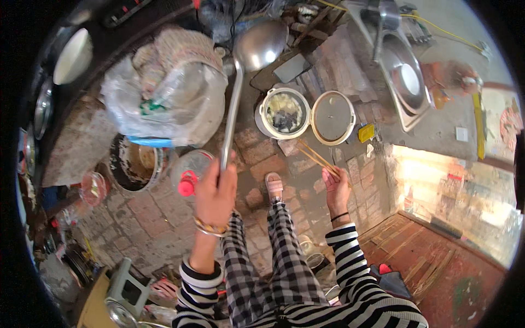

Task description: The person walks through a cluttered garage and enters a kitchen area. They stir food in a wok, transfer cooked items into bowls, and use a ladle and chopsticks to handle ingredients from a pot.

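Head view: left hand [215, 192] raised out front, back of hand to camera, bangles at the wrist, fingers wrapped tight round the lower end of a long steel ladle [240, 82]. Ladle's long axis runs near vertical in frame, leaning slightly right; bowl at the far end, up beyond the hand, hollow side facing the camera.

Right hand [337, 187] held lower and to the right, dark band on the wrist, fingers pinched on a pair of wooden chopsticks [315, 157]. Sticks run diagonally up-left, tips toward the open rice cooker pot [284, 112], ending just short of its rim. Cooker's hinged lid [332, 117] lies flipped open, just right of the pot.

Room: brick floor [262, 158] between the pot and the person's sandalled foot [274, 186] is open. Left of the ladle shaft it's tight: bulky plastic bag [164, 98], a round basin [134, 163], and a clear jar with a pink lid [188, 176] just beside the left hand. Metal sink basin [407, 82] sits well apart, upper right.
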The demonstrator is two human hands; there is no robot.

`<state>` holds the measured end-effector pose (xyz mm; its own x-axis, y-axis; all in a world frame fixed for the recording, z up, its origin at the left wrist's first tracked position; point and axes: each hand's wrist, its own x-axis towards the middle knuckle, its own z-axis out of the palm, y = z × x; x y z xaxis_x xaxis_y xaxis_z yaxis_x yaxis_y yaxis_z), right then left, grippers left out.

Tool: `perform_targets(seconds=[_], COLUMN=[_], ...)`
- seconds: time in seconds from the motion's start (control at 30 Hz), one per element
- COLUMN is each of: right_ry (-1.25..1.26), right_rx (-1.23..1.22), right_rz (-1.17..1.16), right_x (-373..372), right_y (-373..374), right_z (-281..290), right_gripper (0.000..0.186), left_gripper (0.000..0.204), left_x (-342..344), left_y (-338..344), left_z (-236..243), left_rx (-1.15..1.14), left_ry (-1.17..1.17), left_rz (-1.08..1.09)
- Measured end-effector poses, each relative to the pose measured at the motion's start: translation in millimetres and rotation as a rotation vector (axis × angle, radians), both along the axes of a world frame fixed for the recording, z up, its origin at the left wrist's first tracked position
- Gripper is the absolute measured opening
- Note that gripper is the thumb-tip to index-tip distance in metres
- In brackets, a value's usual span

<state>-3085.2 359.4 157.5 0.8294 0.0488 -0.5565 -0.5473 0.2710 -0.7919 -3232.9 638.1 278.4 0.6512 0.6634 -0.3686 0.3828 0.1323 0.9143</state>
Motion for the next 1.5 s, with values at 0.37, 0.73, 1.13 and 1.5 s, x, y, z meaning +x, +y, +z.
perform_targets(seconds=[0.37, 0.73, 1.13, 1.5], right_ry=[-0.503, -0.586, -0.487, -0.430], right_rx=[-0.450, -0.562, -0.445, -0.573], right_rz=[0.466, 0.725, 0.858, 0.697], right_x=[184, 254, 195, 261], right_y=[53, 91, 58, 102], right_z=[-245, -339, -282, -327], right_gripper=[0.022, 0.022, 0.022, 0.031], left_gripper=[0.025, 0.025, 0.025, 0.028], left_x=[1, 32, 24, 30], left_y=[-128, -152, -153, -160], left_z=[-246, -297, -316, -329], left_rx=[-0.294, -0.481, -0.349, -0.355], left_ry=[0.253, 0.236, 0.266, 0.223], left_rz=[0.280, 0.404, 0.308, 0.286])
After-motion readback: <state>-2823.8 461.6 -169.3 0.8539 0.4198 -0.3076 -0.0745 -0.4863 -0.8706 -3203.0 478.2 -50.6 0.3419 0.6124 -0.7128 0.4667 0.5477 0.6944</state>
